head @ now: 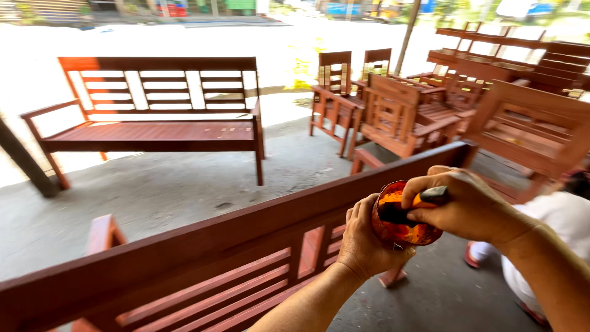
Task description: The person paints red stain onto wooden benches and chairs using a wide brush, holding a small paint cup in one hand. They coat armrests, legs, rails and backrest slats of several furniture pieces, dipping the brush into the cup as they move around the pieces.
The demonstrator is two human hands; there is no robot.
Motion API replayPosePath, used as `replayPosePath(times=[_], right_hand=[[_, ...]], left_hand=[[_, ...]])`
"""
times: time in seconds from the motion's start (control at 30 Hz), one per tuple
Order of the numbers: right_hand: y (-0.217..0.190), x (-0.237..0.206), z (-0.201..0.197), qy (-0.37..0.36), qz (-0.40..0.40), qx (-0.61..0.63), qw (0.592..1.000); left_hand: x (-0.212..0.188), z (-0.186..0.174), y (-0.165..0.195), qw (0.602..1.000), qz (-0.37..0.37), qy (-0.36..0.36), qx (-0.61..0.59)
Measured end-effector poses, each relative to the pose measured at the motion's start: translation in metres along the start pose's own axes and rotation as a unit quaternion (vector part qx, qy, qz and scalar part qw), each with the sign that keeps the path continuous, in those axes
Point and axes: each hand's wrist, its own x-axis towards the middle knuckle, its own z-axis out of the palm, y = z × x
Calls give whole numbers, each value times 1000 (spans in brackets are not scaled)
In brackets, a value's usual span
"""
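My left hand (362,240) grips a small round container (402,230) stained orange-red, with the fingers wrapped around its left side. My right hand (467,200) holds a dark brush handle (433,195) whose lower end dips into the container's mouth. Both hands hover just above and behind the top rail of a red-brown wooden bench (203,246) that runs diagonally across the foreground. The brush's bristles are hidden inside the container.
A finished red-brown bench (153,132) stands on the concrete floor (184,184) at the left. Several wooden chairs (393,117) and more benches (534,123) crowd the right. A person in white (553,215) crouches at the right edge, beside a dark post (21,160) far left.
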Motion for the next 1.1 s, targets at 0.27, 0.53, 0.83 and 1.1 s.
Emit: replayPosePath(times=[0.27, 0.53, 0.83, 1.1], right_hand=[[-66, 35, 11, -59, -78, 140, 985], [-115, 56, 19, -22, -170, 143, 975], [-176, 81, 76, 49, -444, 182, 876], [-204, 122, 155, 0, -331, 523, 785]], left_hand=[[-3, -84, -10, 996, -12, 61, 65], [-24, -172, -24, 989, -39, 105, 101], [-57, -271, -44, 982, -71, 141, 103], [-119, -320, -45, 964, -124, 234, -1]])
